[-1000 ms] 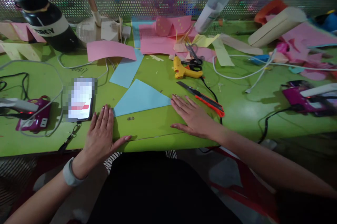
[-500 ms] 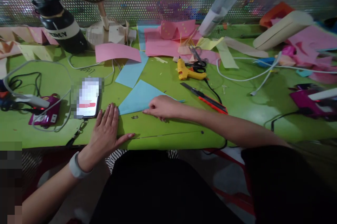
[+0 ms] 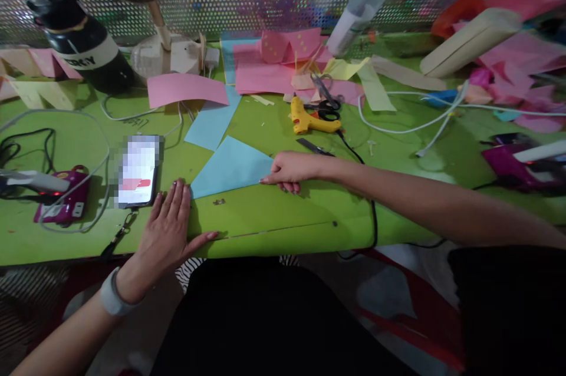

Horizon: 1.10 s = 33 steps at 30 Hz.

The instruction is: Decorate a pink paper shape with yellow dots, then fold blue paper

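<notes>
A blue sheet of paper, its lower edge straight like a fold, lies on the green table. My left hand is flat on the table at the paper's left corner, fingers stretched and thumb spread to the right. At the paper's right end is my right hand, its fingers closed and pressed down on the edge; whether it grips the paper is hidden. Left of the blue sheet lies a phone with a lit screen.
Behind my right hand lie a yellow glue gun, scissors and a cutter, partly covered by my forearm. A black bottle and a fan stand at the back left. White cables cross the right side.
My right hand has slid right along the lower edge of the blue paper to its right end, still closed. My left hand stays by the left corner. The view has shifted slightly.
</notes>
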Tool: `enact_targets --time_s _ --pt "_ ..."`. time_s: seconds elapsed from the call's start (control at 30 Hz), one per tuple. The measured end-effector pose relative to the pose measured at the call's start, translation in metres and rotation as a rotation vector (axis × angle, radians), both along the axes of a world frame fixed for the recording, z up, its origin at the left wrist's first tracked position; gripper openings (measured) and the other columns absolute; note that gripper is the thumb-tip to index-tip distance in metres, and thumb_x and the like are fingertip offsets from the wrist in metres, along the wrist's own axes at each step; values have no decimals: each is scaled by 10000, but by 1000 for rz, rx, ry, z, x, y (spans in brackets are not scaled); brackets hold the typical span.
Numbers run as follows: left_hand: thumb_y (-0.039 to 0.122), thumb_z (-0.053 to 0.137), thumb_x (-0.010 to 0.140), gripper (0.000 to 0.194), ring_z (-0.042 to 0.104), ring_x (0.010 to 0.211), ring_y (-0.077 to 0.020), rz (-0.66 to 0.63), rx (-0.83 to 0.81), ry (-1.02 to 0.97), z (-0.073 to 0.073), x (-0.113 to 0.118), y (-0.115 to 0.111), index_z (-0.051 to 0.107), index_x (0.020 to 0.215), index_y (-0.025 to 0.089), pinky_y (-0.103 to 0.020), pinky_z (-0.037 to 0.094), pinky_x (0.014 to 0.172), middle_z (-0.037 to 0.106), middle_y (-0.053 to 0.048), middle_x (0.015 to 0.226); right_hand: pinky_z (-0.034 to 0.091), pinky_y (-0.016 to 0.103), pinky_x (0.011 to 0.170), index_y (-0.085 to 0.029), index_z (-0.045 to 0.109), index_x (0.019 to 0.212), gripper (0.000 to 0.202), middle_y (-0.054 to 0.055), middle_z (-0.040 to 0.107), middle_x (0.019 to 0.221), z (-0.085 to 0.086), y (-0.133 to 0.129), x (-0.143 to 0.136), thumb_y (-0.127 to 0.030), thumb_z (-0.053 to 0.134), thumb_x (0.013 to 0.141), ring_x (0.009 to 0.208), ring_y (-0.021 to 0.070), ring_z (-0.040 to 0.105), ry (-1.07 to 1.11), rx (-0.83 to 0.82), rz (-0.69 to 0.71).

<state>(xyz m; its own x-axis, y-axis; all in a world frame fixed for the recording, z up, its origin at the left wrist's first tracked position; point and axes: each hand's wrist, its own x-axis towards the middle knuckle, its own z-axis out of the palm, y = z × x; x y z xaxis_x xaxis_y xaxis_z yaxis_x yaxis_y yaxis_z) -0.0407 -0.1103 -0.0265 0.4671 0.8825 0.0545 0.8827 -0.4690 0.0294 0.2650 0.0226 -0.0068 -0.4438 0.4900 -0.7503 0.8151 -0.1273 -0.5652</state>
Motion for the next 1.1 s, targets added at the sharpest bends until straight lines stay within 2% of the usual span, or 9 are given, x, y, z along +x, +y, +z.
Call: enact_targets --time_s 0.1,0.17,0.23,0.3,0.4,0.5,0.63,0.83,1.1 --pt "744 227 895 941 359 1401 -396 -21 -17 10 20 3 10 380 1411 -28 -573 284 1133 395 -316 1474 460 219 488 -161 552 513 503 -7 605 449 1 4 12 -569 692 773 402 84 559 -10 -4 21" --pt "698 297 915 799 454 1332 -401 -12 -37 -15 40 16 24 534 1283 29 -561 359 1080 477 -287 1424 464 222 501 -158 558 525 497 -8 595 442 1 5 15 -555 668 803 408 85 557 -5 -7 29" --pt "612 393 933 576 634 1110 -334 40 -99 -111 57 38 44 624 1109 115 -469 490 930 659 -205 1206 463 222 498 -156 562 541 479 -10 593 444 1 5 15 -530 657 825 409 86 556 6 -14 20" --pt "547 456 926 421 703 739 -234 54 -386 -212 64 65 66 631 918 165 -366 535 695 736 -100 838 456 214 482 -153 554 546 462 -12 597 455 1 4 14 -493 651 845 410 85 560 15 -18 1" --pt "530 521 879 416 647 507 -153 90 -903 -399 54 102 95 553 656 180 -274 495 541 677 -36 585 439 199 459 -150 544 538 460 -20 591 457 3 2 12 -456 641 867 395 74 554 15 -11 -2" --pt "524 594 816 421 644 508 -153 189 -1140 -477 33 119 111 544 586 175 -272 482 513 676 -44 581 435 202 446 -154 533 523 484 -29 572 440 6 0 10 -490 656 847 369 70 533 9 -7 9" --pt "483 581 822 417 652 538 -159 257 -1221 -511 20 120 115 573 559 160 -319 503 580 679 -66 596 449 220 455 -169 519 520 521 -23 578 452 7 -1 11 -588 668 791 365 79 527 1 9 21" --pt "490 614 795 435 639 545 -160 319 -1274 -550 24 118 113 581 519 155 -334 493 596 662 -70 568 462 245 461 -179 516 530 544 -3 598 475 3 -1 11 -652 652 761 374 93 531 -17 -10 37" --pt "496 712 716 422 612 515 -154 298 -1254 -513 22 112 116 600 500 151 -308 463 547 637 -56 528 454 240 453 -178 525 500 542 -20 544 402 3 1 10 -632 676 753 373 96 532 -33 -27 18"
